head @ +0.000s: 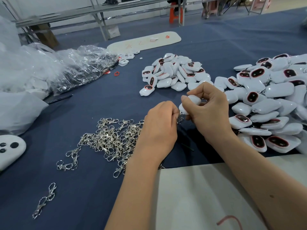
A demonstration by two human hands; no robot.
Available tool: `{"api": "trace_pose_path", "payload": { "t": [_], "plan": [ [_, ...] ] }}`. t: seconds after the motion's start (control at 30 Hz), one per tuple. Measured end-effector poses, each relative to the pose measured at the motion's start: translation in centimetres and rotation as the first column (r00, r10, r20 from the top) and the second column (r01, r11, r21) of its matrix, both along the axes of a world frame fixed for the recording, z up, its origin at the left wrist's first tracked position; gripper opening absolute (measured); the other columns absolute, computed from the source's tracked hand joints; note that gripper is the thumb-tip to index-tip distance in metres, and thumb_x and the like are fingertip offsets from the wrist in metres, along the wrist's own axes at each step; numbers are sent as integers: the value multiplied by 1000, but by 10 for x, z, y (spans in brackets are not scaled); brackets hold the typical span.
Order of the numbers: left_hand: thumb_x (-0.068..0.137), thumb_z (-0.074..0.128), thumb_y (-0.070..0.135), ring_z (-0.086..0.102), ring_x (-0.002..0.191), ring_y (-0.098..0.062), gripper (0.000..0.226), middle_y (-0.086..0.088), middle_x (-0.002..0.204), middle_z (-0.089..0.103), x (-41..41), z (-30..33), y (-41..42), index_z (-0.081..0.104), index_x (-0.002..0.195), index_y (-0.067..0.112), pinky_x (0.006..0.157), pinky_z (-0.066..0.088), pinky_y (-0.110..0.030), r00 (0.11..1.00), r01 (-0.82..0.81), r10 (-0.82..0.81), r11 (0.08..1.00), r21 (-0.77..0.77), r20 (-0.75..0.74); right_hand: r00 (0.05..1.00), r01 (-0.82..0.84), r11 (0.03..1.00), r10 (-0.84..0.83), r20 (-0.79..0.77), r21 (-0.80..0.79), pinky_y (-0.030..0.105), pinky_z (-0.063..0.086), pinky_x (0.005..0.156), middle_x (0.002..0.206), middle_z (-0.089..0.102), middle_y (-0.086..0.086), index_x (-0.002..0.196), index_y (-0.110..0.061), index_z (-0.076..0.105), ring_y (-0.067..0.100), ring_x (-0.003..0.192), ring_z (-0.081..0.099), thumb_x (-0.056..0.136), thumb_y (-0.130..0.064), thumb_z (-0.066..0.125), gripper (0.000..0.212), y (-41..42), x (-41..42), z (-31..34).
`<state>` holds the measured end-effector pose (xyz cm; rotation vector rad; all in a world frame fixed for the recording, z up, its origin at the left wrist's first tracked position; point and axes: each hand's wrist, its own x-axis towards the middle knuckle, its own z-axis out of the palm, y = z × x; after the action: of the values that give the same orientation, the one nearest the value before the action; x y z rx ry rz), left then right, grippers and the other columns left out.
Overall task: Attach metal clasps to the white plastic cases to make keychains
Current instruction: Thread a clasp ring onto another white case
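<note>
Hooking clasp (180,118) pinched in left hand (160,128) onto case (191,103) gripped by right hand (211,108), beside clasp pile (109,138) | next: likely seat ring through loop

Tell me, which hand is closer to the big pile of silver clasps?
The left hand. It sits right at the edge of the clasp pile, holding one clasp. The right hand is farther off to the right, gripping a white case.

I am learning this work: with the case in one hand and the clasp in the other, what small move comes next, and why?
Probably hook the clasp onto the white case: the left hand pinches it right at the lower end of the case held by the right hand.
</note>
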<state>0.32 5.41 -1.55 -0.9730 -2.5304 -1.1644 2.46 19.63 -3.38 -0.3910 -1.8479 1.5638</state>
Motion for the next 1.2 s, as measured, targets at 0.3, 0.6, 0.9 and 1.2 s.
{"api": "trace_pose_path", "payload": {
  "t": [0.3, 0.6, 0.9, 1.2],
  "plan": [
    [95, 52, 3, 56, 82, -27, 14, -2, 86, 62, 3, 0, 4, 58, 85, 11, 78, 47, -50, 996, -77, 80, 995, -59, 41, 998, 53, 998, -54, 20, 43, 47, 60, 54, 77, 65, 11, 83, -10, 62, 39, 62, 66, 86, -18, 78, 18, -7, 3, 2],
    [95, 59, 2, 57, 82, -24, 11, -3, 87, 63, -4, -5, 4, 62, 86, 9, 76, 47, -47, 997, -71, 72, 993, 89, -7, 998, 66, 990, -65, 15, -127, 29, 49, 49, 76, 66, 7, 83, -13, 58, 23, 50, 68, 88, -15, 77, 19, -13, 4, 6],
    [86, 72, 1, 68, 87, -7, 16, 10, 90, 72, -8, -8, 2, 74, 92, 15, 78, 56, -23, 1000, -9, 13, 947, 322, -11, 997, -73, 896, 82, 3, -437, 21, 44, 44, 60, 66, -3, 75, -17, 62, 13, 47, 61, 91, -12, 75, 21, -5, 3, 10],
    [86, 74, 7, 70, 75, -8, 16, 18, 80, 70, -5, -5, 2, 70, 85, 22, 67, 56, -22, 999, -32, 46, 916, 400, -26, 971, -222, 794, 233, -54, -566, 17, 38, 41, 75, 66, 10, 82, -12, 58, 10, 46, 54, 95, -9, 71, 19, -6, 4, 14]
  ]
}}
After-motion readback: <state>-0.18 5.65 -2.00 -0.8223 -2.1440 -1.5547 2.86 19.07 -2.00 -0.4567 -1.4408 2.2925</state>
